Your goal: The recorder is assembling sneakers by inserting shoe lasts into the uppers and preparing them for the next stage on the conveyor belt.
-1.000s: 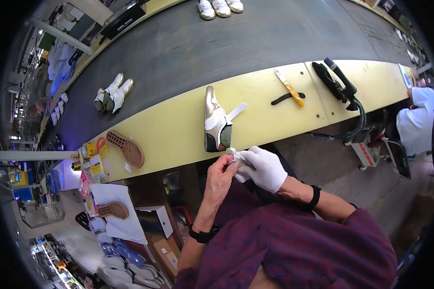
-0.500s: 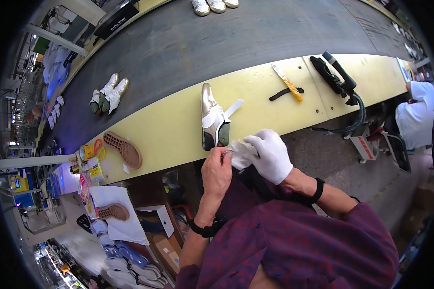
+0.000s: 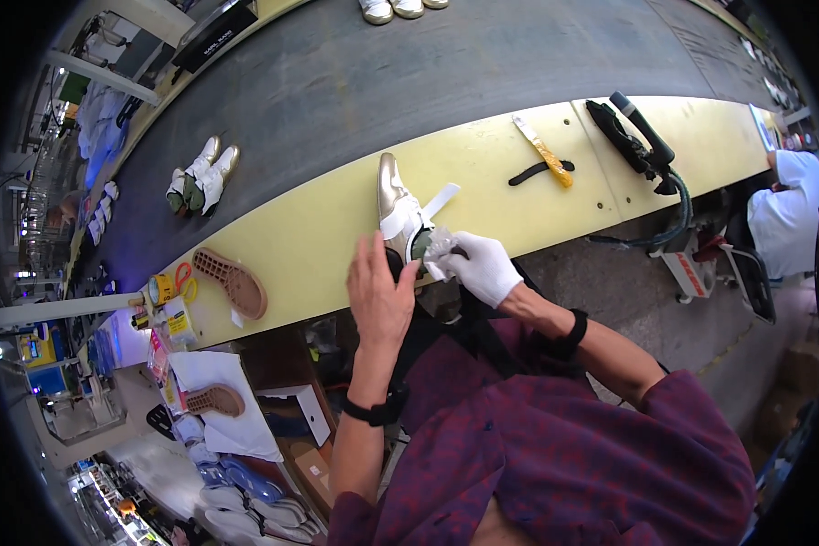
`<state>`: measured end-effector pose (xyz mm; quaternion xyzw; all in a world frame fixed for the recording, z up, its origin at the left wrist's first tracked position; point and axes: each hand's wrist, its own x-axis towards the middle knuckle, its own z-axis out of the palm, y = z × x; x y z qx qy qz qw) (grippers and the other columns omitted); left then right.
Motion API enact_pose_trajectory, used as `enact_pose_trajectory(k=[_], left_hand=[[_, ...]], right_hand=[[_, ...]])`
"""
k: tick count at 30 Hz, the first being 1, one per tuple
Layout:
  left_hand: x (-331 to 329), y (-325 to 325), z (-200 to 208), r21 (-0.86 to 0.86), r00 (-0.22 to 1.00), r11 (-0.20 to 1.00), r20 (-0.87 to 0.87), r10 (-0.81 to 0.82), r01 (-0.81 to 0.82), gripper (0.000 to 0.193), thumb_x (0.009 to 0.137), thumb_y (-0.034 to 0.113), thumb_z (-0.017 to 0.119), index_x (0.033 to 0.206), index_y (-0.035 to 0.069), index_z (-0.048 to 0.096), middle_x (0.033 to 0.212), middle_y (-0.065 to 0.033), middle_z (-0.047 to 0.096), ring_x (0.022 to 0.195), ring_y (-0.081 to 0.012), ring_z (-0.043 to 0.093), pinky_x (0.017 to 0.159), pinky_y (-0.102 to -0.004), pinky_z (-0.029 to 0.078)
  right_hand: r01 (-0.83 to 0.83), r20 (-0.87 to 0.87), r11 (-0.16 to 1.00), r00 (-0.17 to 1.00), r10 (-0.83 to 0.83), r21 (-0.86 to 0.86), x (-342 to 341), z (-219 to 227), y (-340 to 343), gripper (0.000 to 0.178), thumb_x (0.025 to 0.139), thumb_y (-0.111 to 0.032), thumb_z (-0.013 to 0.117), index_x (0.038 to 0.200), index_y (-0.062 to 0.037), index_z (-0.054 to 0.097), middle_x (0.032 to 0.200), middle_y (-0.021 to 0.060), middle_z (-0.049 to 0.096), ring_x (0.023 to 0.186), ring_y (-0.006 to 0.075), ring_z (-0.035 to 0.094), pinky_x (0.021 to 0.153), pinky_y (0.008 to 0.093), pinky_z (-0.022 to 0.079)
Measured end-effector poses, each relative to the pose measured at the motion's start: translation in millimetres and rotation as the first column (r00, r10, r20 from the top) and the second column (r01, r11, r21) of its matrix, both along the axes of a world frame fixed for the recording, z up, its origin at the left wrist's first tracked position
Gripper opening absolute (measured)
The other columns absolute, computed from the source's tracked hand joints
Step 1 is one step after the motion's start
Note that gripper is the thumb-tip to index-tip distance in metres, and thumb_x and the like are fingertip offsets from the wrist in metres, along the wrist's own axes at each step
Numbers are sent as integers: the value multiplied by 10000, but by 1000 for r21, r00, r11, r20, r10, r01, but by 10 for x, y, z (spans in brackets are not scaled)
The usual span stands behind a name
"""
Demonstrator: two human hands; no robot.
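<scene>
A gold and white shoe (image 3: 398, 207) lies on the yellow bench (image 3: 318, 227) with its heel toward me. My bare left hand (image 3: 379, 293) is at the shoe's heel opening, fingers raised and spread against it. In a white glove, my right hand (image 3: 484, 266) pinches a crumpled white wad (image 3: 439, 246) right beside the heel. A white strip (image 3: 442, 200) sticks out from the shoe's right side.
A brown sole (image 3: 233, 281), yellow tape roll (image 3: 162, 289) and orange scissors (image 3: 184, 276) lie at the left of the bench. A yellow-handled tool (image 3: 545, 153) and black hose tool (image 3: 640, 136) lie to the right. Shoe pairs (image 3: 198, 178) ride the dark belt (image 3: 355, 82). A person in white (image 3: 790, 209) sits far right.
Both hands have moved up to the shoe's heel. My left hand has opened and reached to the heel opening, while the gloved right hand keeps the white wad.
</scene>
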<state>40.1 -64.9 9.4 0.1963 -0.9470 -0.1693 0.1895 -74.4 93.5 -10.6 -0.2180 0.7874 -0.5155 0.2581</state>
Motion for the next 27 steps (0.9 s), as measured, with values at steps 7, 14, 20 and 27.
enact_pose_trajectory(k=[7,14,20,27], left_hand=[[-64,10,-150,147,995,989,102,-6,-9,758,904,141,717,1542,-65,363,1393,-302,554,1272,-464,565,1041,-507,501],[-138,33,-109,235,997,972,63,-35,19,729,915,227,750,1513,-53,438,1385,-293,578,1264,-457,577,1046,-498,489],[-64,-38,-234,133,997,990,73,38,-48,787,927,287,759,1556,8,377,1387,-248,575,1279,-426,567,1039,-480,478],[-137,-76,-360,206,999,977,21,49,-52,787,898,205,744,1530,-43,345,1363,-298,547,1242,-473,547,1037,-530,451]], right_hand=[[-79,64,969,996,66,234,-64,127,-290,285,945,-280,659,946,-5,733,704,123,739,585,196,744,595,331,595],[-70,-185,977,977,108,204,-66,-129,-394,223,938,-255,651,1033,-93,770,840,189,749,754,303,763,717,408,592],[-309,-32,937,948,318,164,-187,-55,-253,215,930,-175,632,1089,-70,733,942,199,745,892,361,741,797,449,583],[583,-939,789,344,-24,193,-1619,-86,821,359,863,-318,799,1082,-45,723,968,161,674,921,366,656,781,472,532]])
